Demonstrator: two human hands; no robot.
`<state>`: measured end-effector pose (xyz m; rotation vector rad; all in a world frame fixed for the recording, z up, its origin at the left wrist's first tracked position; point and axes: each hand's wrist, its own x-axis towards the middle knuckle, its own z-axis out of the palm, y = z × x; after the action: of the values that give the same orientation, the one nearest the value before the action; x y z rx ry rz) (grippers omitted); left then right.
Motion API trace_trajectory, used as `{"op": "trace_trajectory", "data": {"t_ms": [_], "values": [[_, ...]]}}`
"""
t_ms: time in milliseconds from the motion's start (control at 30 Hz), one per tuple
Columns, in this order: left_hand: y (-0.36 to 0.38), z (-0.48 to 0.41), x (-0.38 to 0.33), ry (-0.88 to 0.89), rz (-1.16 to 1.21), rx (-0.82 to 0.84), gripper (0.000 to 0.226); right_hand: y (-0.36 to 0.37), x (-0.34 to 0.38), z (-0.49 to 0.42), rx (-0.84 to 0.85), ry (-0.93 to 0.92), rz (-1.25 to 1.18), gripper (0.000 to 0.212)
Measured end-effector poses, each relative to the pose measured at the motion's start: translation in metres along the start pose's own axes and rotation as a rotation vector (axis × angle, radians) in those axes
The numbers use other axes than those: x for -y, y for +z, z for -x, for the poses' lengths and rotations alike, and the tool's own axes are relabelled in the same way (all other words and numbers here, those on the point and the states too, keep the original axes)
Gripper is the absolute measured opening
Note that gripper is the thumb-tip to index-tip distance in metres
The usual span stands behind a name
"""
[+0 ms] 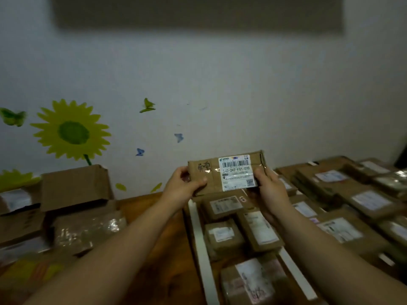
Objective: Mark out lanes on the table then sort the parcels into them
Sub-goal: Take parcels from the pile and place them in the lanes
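2 hands hold 1 brown parcel [203, 172] up above the far part of the bench [158, 216], clear of it. Fingers of the left hand [185, 183] clasp its left end, thumb on the front. The right hand [269, 188] grasps the right end, beside the white barcode label [236, 172]. Below, labelled parcels [224, 236] lie between 2 white tape strips [199, 234]. More boxes [370, 203] cover the right side. An open carton [74, 186] sits far left under a sunflower sticker [72, 130].

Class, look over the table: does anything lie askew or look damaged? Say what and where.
In the lane between the white tape strips, one brown cardboard parcel lies turned at an angle to its neighbours. The nearest parcel's label looks wrinkled, though blurred.
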<state>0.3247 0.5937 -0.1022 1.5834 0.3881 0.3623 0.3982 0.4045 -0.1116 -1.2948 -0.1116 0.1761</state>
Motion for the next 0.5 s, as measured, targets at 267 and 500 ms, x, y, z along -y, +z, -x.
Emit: {"op": "trace_trajectory", "data": {"t_ms": [267,500], "values": [[0.077,0.004,0.014,0.066,-0.079,0.306,0.066,-0.083,0.011,0.033,-0.199,-0.079,0.461,0.022],[0.149,0.004,0.015,0.139,-0.159,0.367,0.066,-0.156,0.022,0.027,-0.240,-0.094,0.663,0.071]]}}
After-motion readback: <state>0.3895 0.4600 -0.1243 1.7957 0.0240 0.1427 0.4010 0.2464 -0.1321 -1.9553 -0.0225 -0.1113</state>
